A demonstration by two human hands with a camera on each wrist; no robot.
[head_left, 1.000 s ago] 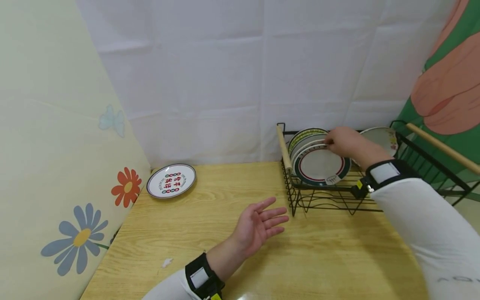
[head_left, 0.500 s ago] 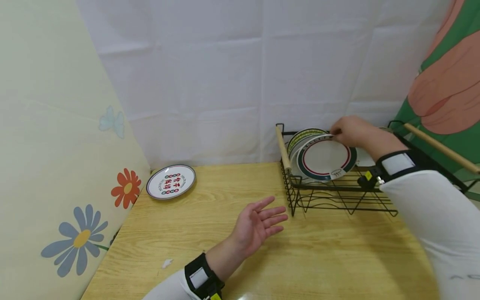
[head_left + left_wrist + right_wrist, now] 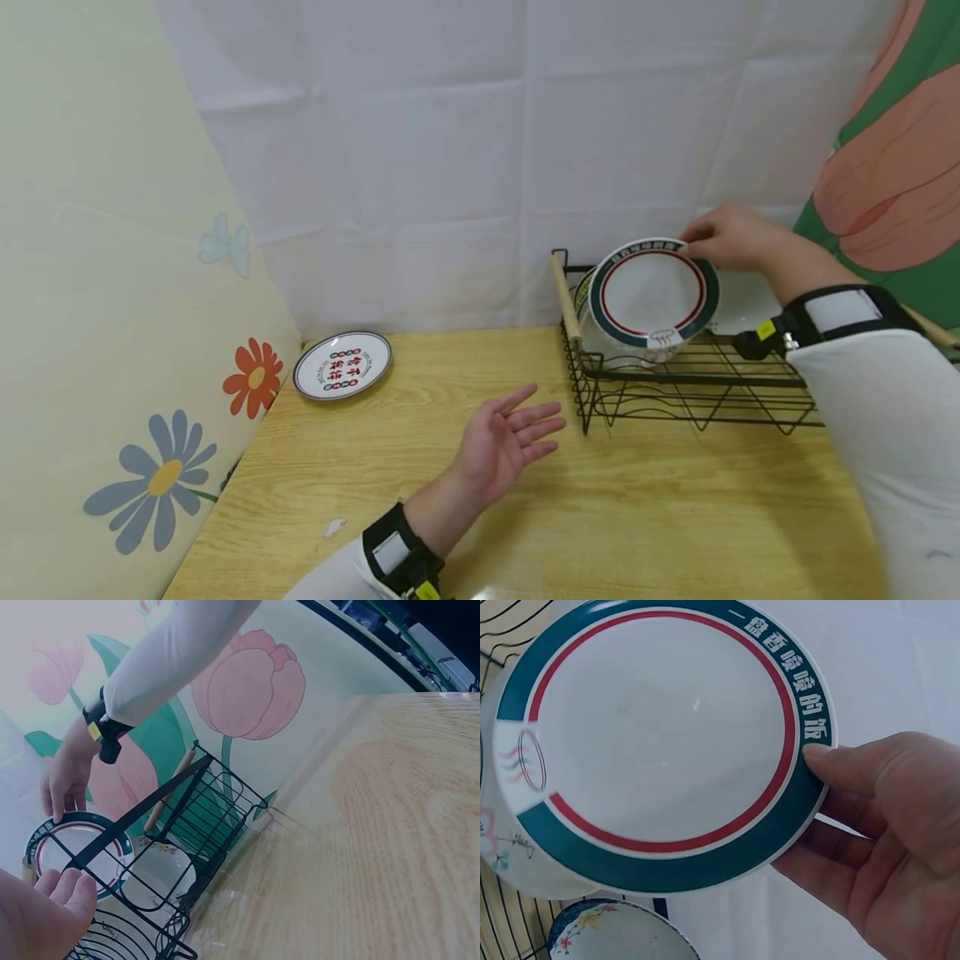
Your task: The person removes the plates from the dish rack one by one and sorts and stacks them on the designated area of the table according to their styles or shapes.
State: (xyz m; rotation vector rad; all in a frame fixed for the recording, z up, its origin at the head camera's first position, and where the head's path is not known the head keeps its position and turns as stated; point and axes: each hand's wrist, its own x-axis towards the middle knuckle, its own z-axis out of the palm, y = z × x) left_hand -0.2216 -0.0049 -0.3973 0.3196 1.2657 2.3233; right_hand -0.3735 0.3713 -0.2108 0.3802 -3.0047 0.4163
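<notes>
My right hand (image 3: 731,237) pinches the rim of a white plate (image 3: 652,293) with a dark green border and a red ring, thumb on its face and fingers behind. The plate is tilted and overlaps the left part of a black wire dish rack (image 3: 675,379). Behind it, partly hidden, stand other plates, one with a yellow-green patterned rim (image 3: 584,287). In the right wrist view, a flower-patterned plate (image 3: 532,859) shows behind the held one. My left hand (image 3: 498,442), palm turned up and fingers spread, is over the table in front of the rack and holds nothing.
A white plate with red characters (image 3: 342,365) lies at the back left of the wooden table (image 3: 420,375). A flower-decorated bowl (image 3: 622,934) sits in the rack beside the plates. The rack has wooden handles (image 3: 566,300). White cloth (image 3: 420,167) hangs behind the table.
My right hand has lifted the green-bordered plate up from among the other plates in the rack and shifted slightly right. My left hand has moved slightly left and up.
</notes>
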